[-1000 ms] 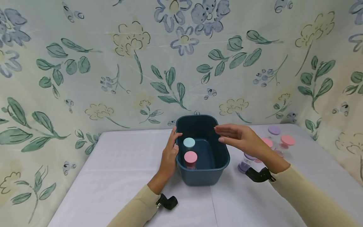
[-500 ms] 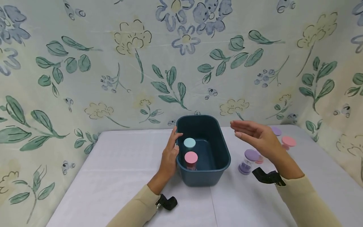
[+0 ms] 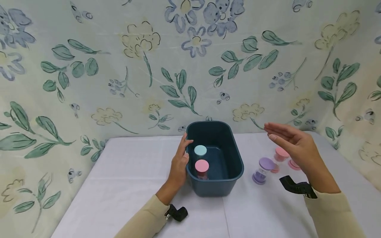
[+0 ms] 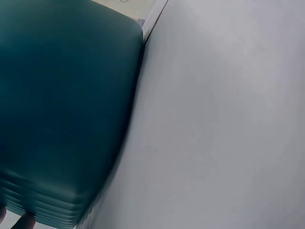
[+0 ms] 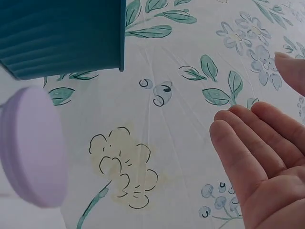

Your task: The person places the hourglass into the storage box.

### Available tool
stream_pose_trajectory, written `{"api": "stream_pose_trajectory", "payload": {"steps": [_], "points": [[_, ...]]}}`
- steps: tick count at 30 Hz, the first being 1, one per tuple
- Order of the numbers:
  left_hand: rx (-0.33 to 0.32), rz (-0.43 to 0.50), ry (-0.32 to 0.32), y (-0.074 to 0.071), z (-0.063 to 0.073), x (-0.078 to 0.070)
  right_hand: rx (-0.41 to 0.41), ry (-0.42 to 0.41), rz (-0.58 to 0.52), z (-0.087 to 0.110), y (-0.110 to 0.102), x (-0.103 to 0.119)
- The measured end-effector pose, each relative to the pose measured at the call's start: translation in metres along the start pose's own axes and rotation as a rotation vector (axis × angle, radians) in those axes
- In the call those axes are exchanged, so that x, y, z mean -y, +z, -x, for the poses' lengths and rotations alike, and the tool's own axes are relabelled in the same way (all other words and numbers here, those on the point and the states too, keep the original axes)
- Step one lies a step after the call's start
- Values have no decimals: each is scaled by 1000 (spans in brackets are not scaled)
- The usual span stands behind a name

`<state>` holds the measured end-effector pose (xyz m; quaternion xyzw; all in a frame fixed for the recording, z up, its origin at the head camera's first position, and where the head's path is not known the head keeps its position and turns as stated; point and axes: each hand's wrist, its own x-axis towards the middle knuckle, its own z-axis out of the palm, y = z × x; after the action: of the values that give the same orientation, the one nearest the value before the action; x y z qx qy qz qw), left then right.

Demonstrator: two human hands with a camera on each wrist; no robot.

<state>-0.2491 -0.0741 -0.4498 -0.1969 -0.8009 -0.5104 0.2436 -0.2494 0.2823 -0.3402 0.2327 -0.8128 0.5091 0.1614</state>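
My left hand (image 3: 178,162) rests against the left side of a dark teal plastic bin (image 3: 215,187), fingertips at its rim. In the left wrist view two fingertips (image 4: 25,220) touch the bin's ribbed edge. Inside the bin, along its left side, stand a light-blue-capped sand timer (image 3: 200,150) and a pink-capped sand timer (image 3: 202,167). My right hand (image 3: 300,148) is held up right of the bin, fingers extended and holding nothing. Close below and left of it stands a purple sand timer (image 3: 263,170), with a pink sand timer (image 3: 281,153) behind.
Another pink timer base (image 3: 294,164) shows partly behind my right hand, which hides what stands farther back. A white cloth (image 3: 134,172) covers the table. Floral fabric (image 3: 154,66) hangs close behind the bin.
My right hand has moved rightward from over the bin's right rim to above the sand timers, fingers still extended. The left hand and the bin have stayed in place.
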Motion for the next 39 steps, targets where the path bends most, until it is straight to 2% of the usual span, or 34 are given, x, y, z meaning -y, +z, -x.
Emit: {"api": "stream_pose_trajectory", "payload": {"steps": [8, 16, 26, 39], "points": [[7, 7, 17, -3, 1, 1, -26, 26, -15, 3, -6, -10], [28, 16, -1, -2, 3, -3, -79, 94, 64, 7, -14, -14], [41, 14, -19, -4, 2, -6, -137, 130, 52, 8, -29, -21], [41, 4, -15, -4, -2, -4, -235, 303, 138, 13, -52, -35]]}}
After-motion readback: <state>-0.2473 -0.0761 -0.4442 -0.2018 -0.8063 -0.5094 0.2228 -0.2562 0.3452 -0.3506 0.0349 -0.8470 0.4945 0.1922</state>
